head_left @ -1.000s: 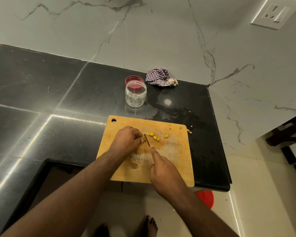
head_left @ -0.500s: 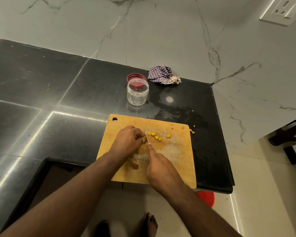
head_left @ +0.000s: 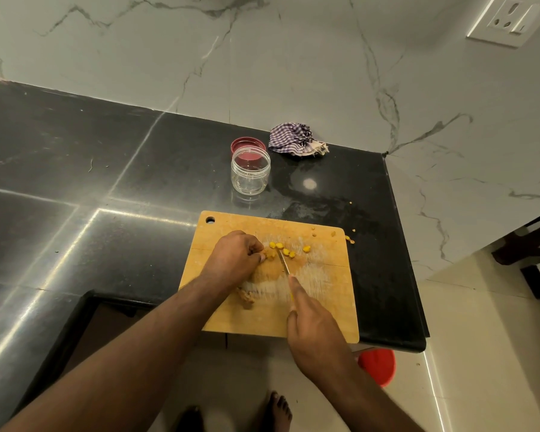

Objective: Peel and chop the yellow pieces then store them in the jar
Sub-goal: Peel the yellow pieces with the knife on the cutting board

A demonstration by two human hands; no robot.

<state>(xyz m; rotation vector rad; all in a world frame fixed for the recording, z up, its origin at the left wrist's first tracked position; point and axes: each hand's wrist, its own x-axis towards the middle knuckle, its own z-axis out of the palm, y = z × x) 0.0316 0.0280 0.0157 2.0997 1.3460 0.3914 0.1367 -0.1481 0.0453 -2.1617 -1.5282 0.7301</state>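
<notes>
On the wooden cutting board (head_left: 325,319) my left hand (head_left: 235,258) pinches a yellow-brown piece (head_left: 270,255) with curled fingers. My right hand (head_left: 314,333) grips a small knife (head_left: 283,264), its index finger lying along the back of the blade. The blade tip sits just right of the held piece. Several chopped yellow bits (head_left: 286,249) lie beyond the blade. A small heap of peelings (head_left: 246,297) rests by my left wrist. The clear glass jar (head_left: 250,170) stands open and empty behind the board, its red lid (head_left: 247,144) lying behind it.
A checked cloth (head_left: 293,139) lies crumpled against the marble wall. A few scraps (head_left: 350,240) sit on the black counter (head_left: 106,169) off the board's right corner. The counter edge runs just under the board; a red object (head_left: 379,364) and bare feet (head_left: 278,410) are on the floor below.
The knife has shifted slightly right of the held piece and the view has tilted a little. My left hand keeps its hold in the same spot on the board.
</notes>
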